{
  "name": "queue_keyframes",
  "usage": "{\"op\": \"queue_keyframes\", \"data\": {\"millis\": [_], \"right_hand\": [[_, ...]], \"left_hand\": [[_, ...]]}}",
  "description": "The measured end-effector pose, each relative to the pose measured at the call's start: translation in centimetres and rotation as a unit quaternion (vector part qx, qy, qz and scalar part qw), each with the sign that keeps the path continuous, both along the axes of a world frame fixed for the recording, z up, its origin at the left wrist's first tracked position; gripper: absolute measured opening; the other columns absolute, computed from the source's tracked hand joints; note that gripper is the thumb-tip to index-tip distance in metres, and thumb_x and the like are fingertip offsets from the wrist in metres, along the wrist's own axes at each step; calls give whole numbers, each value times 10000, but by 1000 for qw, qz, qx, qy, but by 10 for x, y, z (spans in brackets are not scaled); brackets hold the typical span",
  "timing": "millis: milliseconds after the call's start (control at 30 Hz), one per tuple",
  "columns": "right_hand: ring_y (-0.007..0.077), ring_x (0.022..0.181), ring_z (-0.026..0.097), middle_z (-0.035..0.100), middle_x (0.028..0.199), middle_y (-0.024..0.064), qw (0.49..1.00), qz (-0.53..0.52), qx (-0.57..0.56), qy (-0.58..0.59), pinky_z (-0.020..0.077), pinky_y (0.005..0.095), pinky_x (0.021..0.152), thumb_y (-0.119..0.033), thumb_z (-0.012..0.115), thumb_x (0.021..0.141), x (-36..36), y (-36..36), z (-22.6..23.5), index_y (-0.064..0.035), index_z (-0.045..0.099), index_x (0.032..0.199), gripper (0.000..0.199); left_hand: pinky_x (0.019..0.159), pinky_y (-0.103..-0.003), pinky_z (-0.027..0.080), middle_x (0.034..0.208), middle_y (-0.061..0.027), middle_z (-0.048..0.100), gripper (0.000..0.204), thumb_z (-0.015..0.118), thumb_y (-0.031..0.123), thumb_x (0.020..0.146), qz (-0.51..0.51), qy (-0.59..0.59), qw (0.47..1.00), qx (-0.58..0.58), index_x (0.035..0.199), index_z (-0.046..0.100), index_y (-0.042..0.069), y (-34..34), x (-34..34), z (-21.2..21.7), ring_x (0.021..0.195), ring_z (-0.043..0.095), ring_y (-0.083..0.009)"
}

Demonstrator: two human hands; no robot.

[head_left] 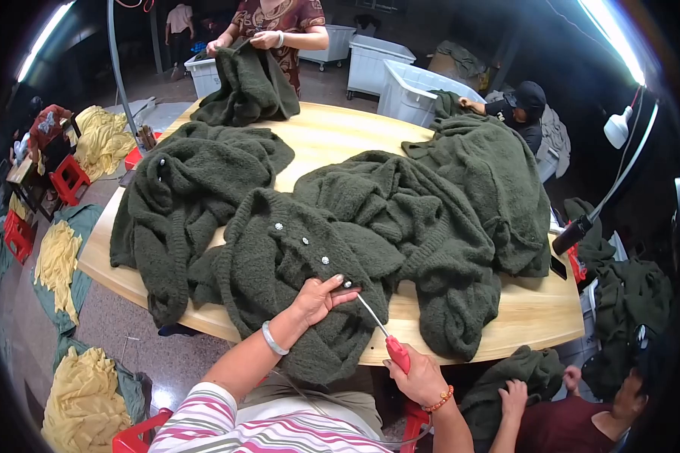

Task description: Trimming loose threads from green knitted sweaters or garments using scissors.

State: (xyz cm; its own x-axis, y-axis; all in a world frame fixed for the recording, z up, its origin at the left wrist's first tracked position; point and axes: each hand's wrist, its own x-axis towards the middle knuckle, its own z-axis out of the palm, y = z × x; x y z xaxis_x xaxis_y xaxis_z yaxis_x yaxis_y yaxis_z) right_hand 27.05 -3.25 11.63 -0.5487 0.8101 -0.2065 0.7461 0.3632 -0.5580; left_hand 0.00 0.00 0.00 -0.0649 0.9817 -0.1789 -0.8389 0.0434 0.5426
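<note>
A dark green knit cardigan (279, 264) lies in front of me at the table's near edge, with a row of shiny round buttons (305, 241) along its front band. My left hand (319, 302) is closed on the band, thumb and finger around the lowest visible button (347, 285). In my right hand (419, 374) is a red-handled tool (397, 355) with a long thin metal shaft. Its tip meets the cloth beside my left fingertips; the exact contact is too small to tell.
More green knit garments (196, 181) cover much of the wooden table (332, 128). Across it a person (279, 23) holds up a green garment. Other people work at the right (525, 113) and lower right (582, 423). A lamp pole (619, 181), white bins (400, 87) and yellow cloth piles (83, 400) surround the table.
</note>
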Motion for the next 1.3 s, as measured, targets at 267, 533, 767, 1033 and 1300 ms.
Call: {"op": "queue_keyframes", "data": {"millis": [267, 533, 767, 1033, 1300], "right_hand": [[295, 707, 679, 669, 709, 105, 999, -9, -46, 16, 510, 388, 707, -255, 643, 886, -1, 0, 9, -50, 605, 1101, 300], [224, 683, 690, 670, 712, 100, 997, 10, 11, 71, 522, 335, 676, -179, 655, 873, 1, 9, -7, -33, 612, 1135, 303], [384, 812, 671, 676, 815, 200, 991, -3, -26, 133, 517, 452, 724, -274, 671, 866, -8, -2, 13, -69, 609, 1153, 359], [385, 766, 657, 659, 778, 189, 1000, 24, 6, 15, 509, 451, 671, -299, 653, 884, -37, 6, 26, -76, 645, 991, 248], [370, 751, 660, 673, 791, 172, 998, 54, 28, 19, 512, 446, 666, -322, 649, 890, -48, 8, 27, -92, 642, 1109, 317]], "left_hand": [[939, -470, 556, 1182, -209, 611, 285, 570, 95, 967, -8, 13, 1000, 0, 1158, 549, -116, 4, 0, 2, 1088, 622, -384], [700, -332, 637, 1079, -171, 641, 224, 608, 152, 954, 12, -41, 998, -35, 1081, 587, -31, -7, -14, 21, 970, 673, -392], [812, -392, 612, 1060, -150, 626, 233, 603, 158, 960, 105, -66, 992, -23, 1100, 541, -18, 5, -24, 32, 985, 668, -374], [861, -404, 591, 1106, -141, 625, 242, 577, 89, 964, 104, -11, 994, -19, 1153, 549, -58, 5, -8, 0, 1004, 660, -348], [880, -447, 579, 1091, -141, 628, 258, 566, 185, 983, 100, -40, 994, -10, 1086, 562, -52, 3, -12, -5, 1019, 651, -388]]}}
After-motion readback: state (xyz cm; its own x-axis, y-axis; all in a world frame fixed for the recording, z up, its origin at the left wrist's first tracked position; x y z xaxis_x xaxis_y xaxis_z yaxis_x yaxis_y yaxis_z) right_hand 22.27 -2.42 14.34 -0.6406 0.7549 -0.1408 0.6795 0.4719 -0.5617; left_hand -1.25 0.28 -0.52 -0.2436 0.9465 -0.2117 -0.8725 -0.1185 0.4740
